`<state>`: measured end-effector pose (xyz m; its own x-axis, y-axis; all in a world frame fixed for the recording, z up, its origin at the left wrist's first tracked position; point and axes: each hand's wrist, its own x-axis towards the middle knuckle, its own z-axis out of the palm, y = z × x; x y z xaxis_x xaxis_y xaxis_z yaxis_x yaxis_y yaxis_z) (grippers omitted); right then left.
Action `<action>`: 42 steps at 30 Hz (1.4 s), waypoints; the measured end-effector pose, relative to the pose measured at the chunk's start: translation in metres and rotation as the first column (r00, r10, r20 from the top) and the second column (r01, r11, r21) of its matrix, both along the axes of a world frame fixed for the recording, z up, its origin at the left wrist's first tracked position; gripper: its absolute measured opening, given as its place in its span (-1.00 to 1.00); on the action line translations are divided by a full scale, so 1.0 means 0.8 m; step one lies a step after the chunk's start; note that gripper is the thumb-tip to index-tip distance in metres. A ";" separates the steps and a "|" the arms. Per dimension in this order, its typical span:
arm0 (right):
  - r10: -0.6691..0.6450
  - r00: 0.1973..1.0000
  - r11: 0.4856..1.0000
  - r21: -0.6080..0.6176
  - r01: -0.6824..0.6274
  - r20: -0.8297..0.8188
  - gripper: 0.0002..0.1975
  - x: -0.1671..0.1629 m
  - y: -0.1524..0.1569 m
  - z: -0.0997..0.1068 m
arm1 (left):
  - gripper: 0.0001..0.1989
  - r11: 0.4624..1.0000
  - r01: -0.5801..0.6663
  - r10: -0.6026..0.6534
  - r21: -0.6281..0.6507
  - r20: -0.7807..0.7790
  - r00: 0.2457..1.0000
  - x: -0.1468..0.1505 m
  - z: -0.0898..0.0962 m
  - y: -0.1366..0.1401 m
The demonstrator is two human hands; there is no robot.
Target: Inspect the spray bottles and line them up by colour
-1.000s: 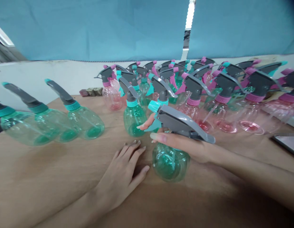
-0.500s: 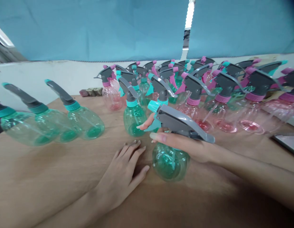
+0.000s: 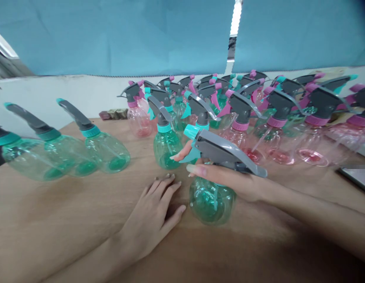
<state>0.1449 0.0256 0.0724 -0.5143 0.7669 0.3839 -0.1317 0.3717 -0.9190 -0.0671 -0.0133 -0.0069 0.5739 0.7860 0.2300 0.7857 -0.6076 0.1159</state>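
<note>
My right hand [image 3: 226, 177] is wrapped round the neck of a green spray bottle [image 3: 212, 202] with a grey and turquoise trigger head. One finger reaches to the turquoise trigger, and the nozzle points to the left. The bottle is see-through, with a thin tube inside. Flat on the wooden table [image 3: 82, 220] lies my left hand [image 3: 155, 208], fingers stretched and holding nothing, just left of that bottle. Beyond my fingertips stands another green spray bottle [image 3: 167, 147] with a turquoise collar.
Several pink spray bottles [image 3: 277, 145] and green ones crowd the back and right. At the left is a row of green spray bottles [image 3: 107, 151]. Small dark blocks [image 3: 113, 114] lie at the rear edge, and a dark-edged flat object [image 3: 355, 179] sits far right.
</note>
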 end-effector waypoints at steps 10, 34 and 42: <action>0.016 1.000 1.000 -0.007 -0.016 -0.003 -0.89 0.000 -0.003 0.001 | -0.60 1.000 -0.001 0.001 0.002 0.010 1.000 -0.002 0.000 -0.001; -0.008 0.988 0.993 0.119 -0.010 0.151 -0.73 0.008 0.001 -0.009 | -0.58 1.000 -0.022 0.021 -0.019 -0.009 1.000 0.000 0.003 -0.001; -0.065 0.987 0.997 0.046 0.059 0.145 -0.86 -0.002 -0.003 0.004 | -0.59 0.999 -0.017 0.017 -0.027 0.002 1.000 0.000 0.005 -0.001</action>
